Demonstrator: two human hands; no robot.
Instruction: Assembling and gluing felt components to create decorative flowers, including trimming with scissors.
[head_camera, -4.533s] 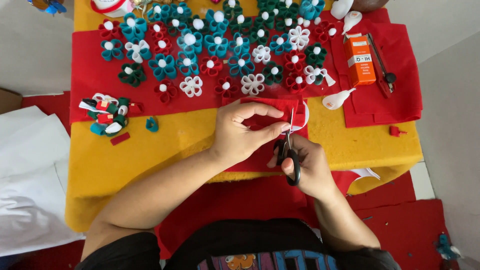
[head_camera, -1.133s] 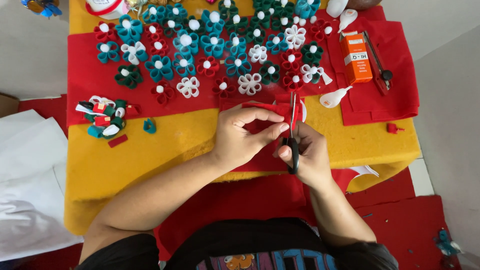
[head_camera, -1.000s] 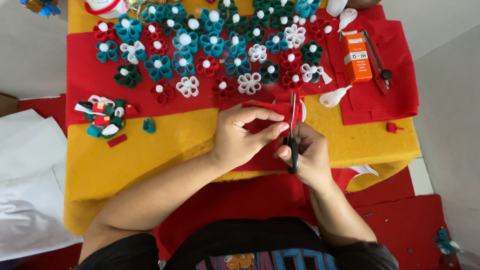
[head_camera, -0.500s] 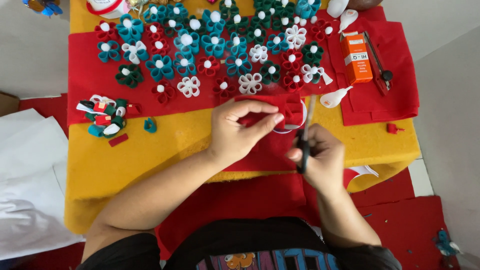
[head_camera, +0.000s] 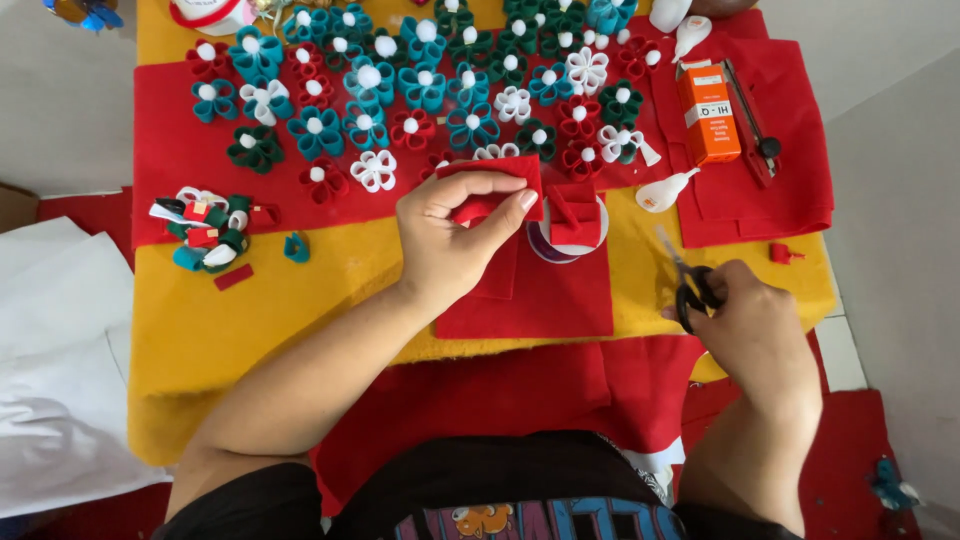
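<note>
My left hand (head_camera: 455, 235) pinches a small folded strip of red felt (head_camera: 495, 190) above a red felt square (head_camera: 535, 295) lying on the yellow cloth (head_camera: 300, 300). Just right of the strip, a round white container (head_camera: 570, 235) holds more cut red felt pieces. My right hand (head_camera: 750, 320) has moved off to the right and grips black-handled scissors (head_camera: 685, 280), blades pointing up and to the left, away from the felt.
Several felt flowers (head_camera: 420, 90) in red, teal, green and white cover the red cloth at the back. A pile of felt scraps (head_camera: 205, 230) lies left. An orange box (head_camera: 710, 115), a white glue bottle (head_camera: 665, 190) and a cutter (head_camera: 750, 125) sit right.
The scissors were cutting the red felt beside my left hand; my right hand has since pulled them away to the right. My left hand now lifts the cut strip.
</note>
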